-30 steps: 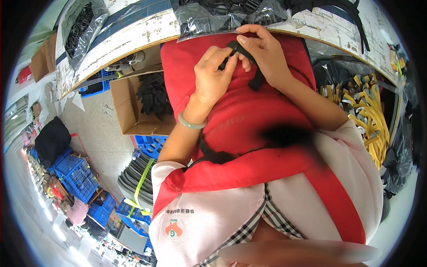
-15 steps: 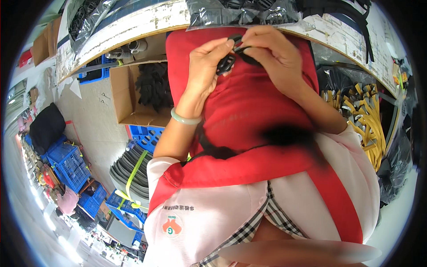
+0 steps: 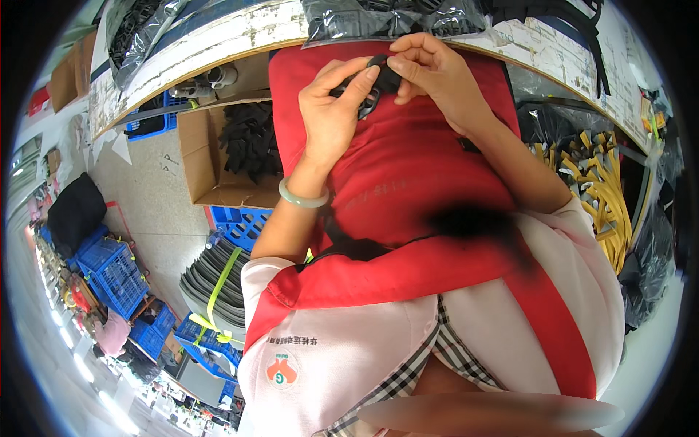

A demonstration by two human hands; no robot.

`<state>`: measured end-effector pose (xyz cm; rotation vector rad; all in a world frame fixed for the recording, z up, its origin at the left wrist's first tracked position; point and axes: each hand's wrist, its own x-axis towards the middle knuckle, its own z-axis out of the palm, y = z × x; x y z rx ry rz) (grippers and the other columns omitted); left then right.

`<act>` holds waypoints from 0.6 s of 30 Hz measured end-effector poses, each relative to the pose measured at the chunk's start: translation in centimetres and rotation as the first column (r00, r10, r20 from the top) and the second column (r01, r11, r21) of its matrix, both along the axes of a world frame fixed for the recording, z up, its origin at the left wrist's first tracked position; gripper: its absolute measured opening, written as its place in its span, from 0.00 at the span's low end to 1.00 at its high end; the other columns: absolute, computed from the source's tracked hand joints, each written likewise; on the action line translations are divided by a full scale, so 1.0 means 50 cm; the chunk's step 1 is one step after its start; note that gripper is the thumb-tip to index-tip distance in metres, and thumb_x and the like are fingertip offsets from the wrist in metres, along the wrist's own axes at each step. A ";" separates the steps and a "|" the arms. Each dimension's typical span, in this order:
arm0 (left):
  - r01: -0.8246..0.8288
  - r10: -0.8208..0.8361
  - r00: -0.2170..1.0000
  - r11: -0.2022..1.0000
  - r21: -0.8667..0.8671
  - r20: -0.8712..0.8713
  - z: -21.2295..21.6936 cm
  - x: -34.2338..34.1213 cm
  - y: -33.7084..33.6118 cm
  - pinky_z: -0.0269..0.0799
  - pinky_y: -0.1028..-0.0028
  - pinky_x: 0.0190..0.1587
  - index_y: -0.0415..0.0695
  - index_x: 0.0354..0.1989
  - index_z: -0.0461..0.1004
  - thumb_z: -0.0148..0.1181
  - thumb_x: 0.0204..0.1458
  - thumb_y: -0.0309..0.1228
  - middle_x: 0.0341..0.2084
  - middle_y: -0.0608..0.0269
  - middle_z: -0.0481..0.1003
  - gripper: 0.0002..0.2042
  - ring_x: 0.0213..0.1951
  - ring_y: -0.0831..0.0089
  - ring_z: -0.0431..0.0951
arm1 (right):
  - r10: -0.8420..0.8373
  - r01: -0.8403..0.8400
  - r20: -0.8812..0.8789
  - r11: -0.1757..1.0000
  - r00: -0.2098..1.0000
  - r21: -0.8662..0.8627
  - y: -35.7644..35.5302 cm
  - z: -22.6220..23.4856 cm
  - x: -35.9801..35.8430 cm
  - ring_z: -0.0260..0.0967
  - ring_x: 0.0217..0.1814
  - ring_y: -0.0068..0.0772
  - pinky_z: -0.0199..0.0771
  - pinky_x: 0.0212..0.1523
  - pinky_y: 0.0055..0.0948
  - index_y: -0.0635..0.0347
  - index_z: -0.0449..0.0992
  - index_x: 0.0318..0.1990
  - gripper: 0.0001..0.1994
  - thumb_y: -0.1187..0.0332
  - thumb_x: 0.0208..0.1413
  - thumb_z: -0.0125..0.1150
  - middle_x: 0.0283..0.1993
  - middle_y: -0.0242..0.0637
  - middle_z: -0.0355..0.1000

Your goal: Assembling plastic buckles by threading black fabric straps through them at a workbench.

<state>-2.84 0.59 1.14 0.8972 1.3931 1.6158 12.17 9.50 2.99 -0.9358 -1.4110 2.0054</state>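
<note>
Head view: both hands (image 3: 331,116) (image 3: 429,73) pinch a black part (image 3: 375,76), probably plastic; cardboard box (image 3: 198,164) holds black pieces (image 3: 247,138)

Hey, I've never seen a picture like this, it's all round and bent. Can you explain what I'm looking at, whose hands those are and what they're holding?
The picture comes from a wide fisheye camera worn on a person's head, looking down, so straight edges curve near the rim. The two bare hands are the wearer's own. The left hand, with a pale green bangle on its wrist, and the right hand together pinch a small black part above the lap, which a red apron covers. What exactly the part is, I cannot tell. Ahead runs a worn white workbench edge with clear bags of black pieces on it. On the floor to the left stand a cardboard box of black parts and blue crates; to the right lie yellow straps.
</note>
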 end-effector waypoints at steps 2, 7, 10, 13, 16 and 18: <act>0.003 -0.004 0.999 1.000 -0.020 -0.038 0.009 -0.011 -0.005 0.66 0.84 0.28 0.35 0.39 0.79 0.63 0.51 0.21 0.27 0.68 0.73 0.07 0.25 0.84 0.71 | 0.060 -0.058 0.021 0.994 0.998 -0.090 0.000 -0.006 0.001 0.71 0.29 0.19 0.75 0.33 0.19 0.62 0.68 0.47 0.13 0.69 0.57 0.61 0.34 0.31 0.70; -0.011 0.010 0.989 1.000 -0.006 -0.150 0.001 -0.011 -0.031 0.66 0.84 0.28 0.36 0.39 0.79 0.63 0.51 0.21 0.28 0.68 0.73 0.07 0.25 0.83 0.71 | 0.118 -0.115 0.028 0.989 0.993 -0.092 -0.020 -0.009 -0.008 0.72 0.31 0.21 0.78 0.35 0.22 0.64 0.68 0.47 0.13 0.68 0.58 0.59 0.35 0.32 0.71; -0.018 0.037 0.969 0.997 0.079 -0.245 -0.011 -0.015 -0.040 0.66 0.85 0.28 0.36 0.38 0.79 0.63 0.50 0.21 0.28 0.68 0.73 0.07 0.25 0.83 0.71 | 0.111 -0.114 -0.024 0.983 0.993 -0.147 -0.017 -0.024 -0.018 0.71 0.28 0.22 0.78 0.33 0.22 0.65 0.69 0.45 0.13 0.65 0.59 0.58 0.33 0.32 0.71; 0.054 -0.056 0.997 0.998 -0.039 -0.045 0.009 -0.031 -0.050 0.66 0.85 0.28 0.36 0.38 0.79 0.63 0.50 0.21 0.28 0.67 0.74 0.07 0.25 0.82 0.72 | 0.310 -0.338 -0.135 0.881 0.941 -0.330 0.026 -0.062 -0.011 0.69 0.24 0.20 0.75 0.28 0.19 0.63 0.72 0.42 0.13 0.62 0.60 0.56 0.31 0.30 0.70; 0.121 -0.121 0.993 0.992 -0.046 0.017 0.028 -0.057 -0.078 0.65 0.85 0.27 0.36 0.37 0.79 0.62 0.51 0.20 0.27 0.67 0.74 0.06 0.25 0.83 0.71 | 0.466 -0.500 -0.186 0.771 0.865 -0.393 0.021 -0.043 -0.039 0.64 0.20 0.17 0.68 0.25 0.17 0.60 0.75 0.37 0.11 0.61 0.60 0.56 0.26 0.27 0.68; 0.245 -0.219 0.968 0.932 -0.266 0.122 0.068 -0.095 -0.109 0.64 0.85 0.26 0.35 0.36 0.79 0.62 0.50 0.20 0.26 0.67 0.73 0.05 0.24 0.83 0.71 | 0.476 -0.474 -0.018 0.872 0.879 -0.118 0.020 -0.038 -0.060 0.60 0.18 0.14 0.62 0.23 0.15 0.60 0.73 0.38 0.12 0.60 0.61 0.56 0.23 0.24 0.65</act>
